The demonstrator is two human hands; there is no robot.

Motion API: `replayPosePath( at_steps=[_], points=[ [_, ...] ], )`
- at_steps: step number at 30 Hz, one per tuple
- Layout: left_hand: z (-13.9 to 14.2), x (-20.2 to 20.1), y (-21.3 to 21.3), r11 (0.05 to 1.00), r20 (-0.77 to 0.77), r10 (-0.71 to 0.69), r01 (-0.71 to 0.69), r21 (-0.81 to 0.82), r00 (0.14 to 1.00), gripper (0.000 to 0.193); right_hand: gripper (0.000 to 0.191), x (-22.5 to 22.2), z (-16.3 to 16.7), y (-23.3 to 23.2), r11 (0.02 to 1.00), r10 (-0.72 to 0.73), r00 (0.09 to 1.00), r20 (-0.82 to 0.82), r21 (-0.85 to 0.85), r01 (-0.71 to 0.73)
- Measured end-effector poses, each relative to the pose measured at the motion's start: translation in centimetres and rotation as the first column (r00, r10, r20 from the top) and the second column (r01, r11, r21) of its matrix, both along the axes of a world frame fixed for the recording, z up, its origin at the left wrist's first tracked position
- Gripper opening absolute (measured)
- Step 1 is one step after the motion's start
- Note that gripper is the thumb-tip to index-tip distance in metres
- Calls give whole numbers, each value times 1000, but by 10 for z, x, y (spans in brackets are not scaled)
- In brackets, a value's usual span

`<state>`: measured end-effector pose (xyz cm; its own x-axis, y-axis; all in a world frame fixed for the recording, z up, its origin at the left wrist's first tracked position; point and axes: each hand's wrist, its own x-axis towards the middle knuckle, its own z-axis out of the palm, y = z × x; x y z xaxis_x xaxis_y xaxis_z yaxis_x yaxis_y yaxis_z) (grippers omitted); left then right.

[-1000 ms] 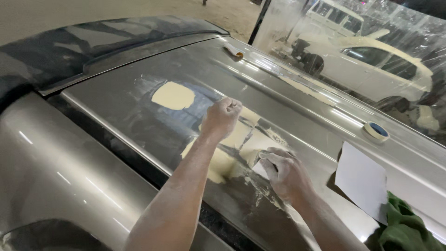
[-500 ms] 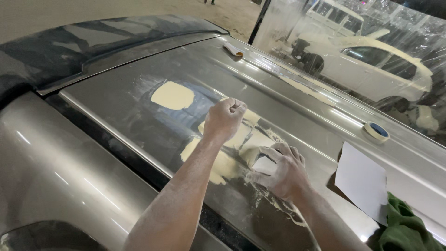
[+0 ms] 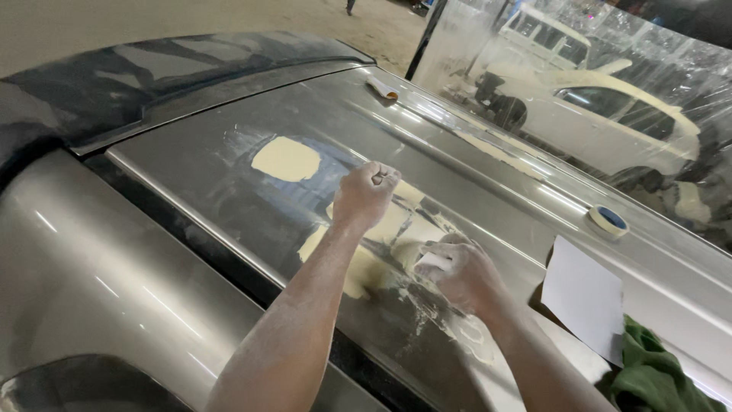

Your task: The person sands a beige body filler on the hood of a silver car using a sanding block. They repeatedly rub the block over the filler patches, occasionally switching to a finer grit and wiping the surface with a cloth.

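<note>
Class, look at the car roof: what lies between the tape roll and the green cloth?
In the head view, a white paper sheet lies between the tape roll and green cloth.

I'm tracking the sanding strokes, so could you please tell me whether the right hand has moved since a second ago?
Yes, slightly. The right hand with its sanding pad has slid up and left over the filler patch, away from the white sheet and nearer the left hand.

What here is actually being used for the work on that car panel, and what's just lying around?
In use:
left hand, a closed fist
right hand, pressing a pale sanding piece
yellow filler patches on the panel

Lying about:
tape roll
white sheet
green cloth
</note>
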<state>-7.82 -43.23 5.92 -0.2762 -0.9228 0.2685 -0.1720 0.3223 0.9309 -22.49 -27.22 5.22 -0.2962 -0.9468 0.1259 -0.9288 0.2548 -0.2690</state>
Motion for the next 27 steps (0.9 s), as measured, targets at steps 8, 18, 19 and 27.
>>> replayPosePath(
  at_steps=[8, 18, 19, 27],
  points=[
    [-4, -2, -3, 999, -6, 10, -11, -37, 1000, 31, 29, 15, -13, 17, 941, 112, 978, -177, -297, -162],
    [4, -10, 8, 992, -75, -114, 118, 47, 991, 31, 31, 0, 0, -53, 994, -65, 994, -92, -90, 56],
    [3, -7, 11, 987, -95, -138, 145, 75, 986, 32, 35, -1, 4, -63, 994, -70, 987, -144, -93, 57],
    [6, -8, 4, 993, -119, -25, 11, -114, 993, 32, 31, 5, -16, -33, 947, 89, 910, -404, -248, -203]
  ],
)
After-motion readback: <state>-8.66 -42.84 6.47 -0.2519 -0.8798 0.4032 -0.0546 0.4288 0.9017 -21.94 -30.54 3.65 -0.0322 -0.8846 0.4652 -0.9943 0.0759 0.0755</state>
